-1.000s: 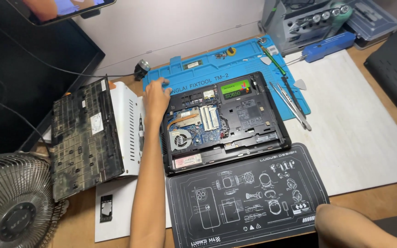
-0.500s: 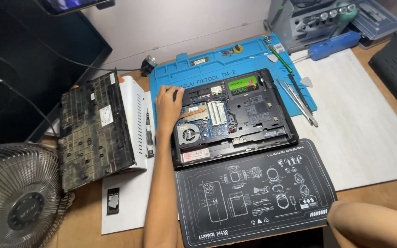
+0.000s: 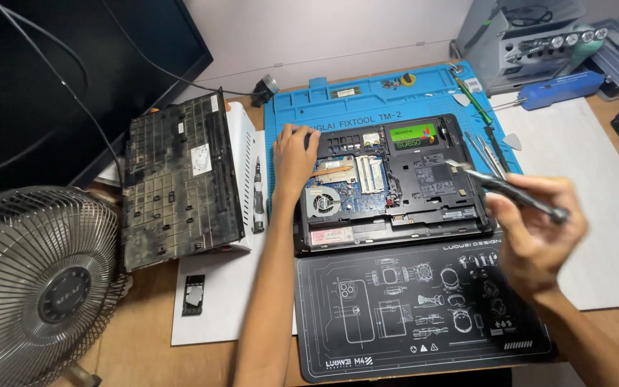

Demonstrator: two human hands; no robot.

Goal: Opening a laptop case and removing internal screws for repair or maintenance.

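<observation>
The laptop point(image 3: 388, 183) lies open-bottomed on the blue mat point(image 3: 367, 100), its cover panel point(image 3: 180, 179) already off and set to the left — fan and boards exposed. The left hand point(image 3: 294, 154) rests flat on its corner, grasping nothing; the right hand point(image 3: 535, 226) grips a brush point(image 3: 510, 190) (blurred, bristles hard to make out).

head view, looking steeply down, near

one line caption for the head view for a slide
Left hand rests on the corner of an opened laptop on a blue repair mat; right hand holds a small brush above it.
</observation>
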